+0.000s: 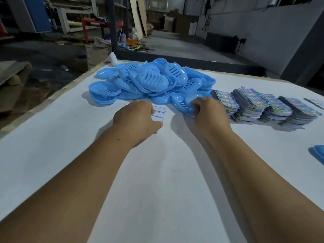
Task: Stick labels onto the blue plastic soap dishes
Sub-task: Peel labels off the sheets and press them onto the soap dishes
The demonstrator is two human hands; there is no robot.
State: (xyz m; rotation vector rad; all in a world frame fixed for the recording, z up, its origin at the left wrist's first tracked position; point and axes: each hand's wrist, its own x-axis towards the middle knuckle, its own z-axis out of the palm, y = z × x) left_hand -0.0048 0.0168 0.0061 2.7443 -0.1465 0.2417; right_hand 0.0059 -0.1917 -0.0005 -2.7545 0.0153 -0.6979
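1. A white table [157,172] is seen, its left edge running diagonally from the lower left up to the far corner behind the heap; its far edge passes behind the pile.
2. A broad bare stretch of tabletop lies between the two forearms and on toward the left edge.
3. A heap of blue soap dishes [150,81] is piled at the far side, the dishes lying at mixed angles with no shared long axis.
4. Stacks of labels [263,106] are ranged in a row just right of the heap, well inside the far edge.
5. One soap dish [184,106] at the heap's near edge is gripped by the curled fingers of the right hand [208,113]; it is tilted, its long axis running from far left to near right.
6. A label sheet [158,114] is pinched by the left hand [135,118], just left of that dish.
7. Another blue dish [318,155] is cut off by the right border.
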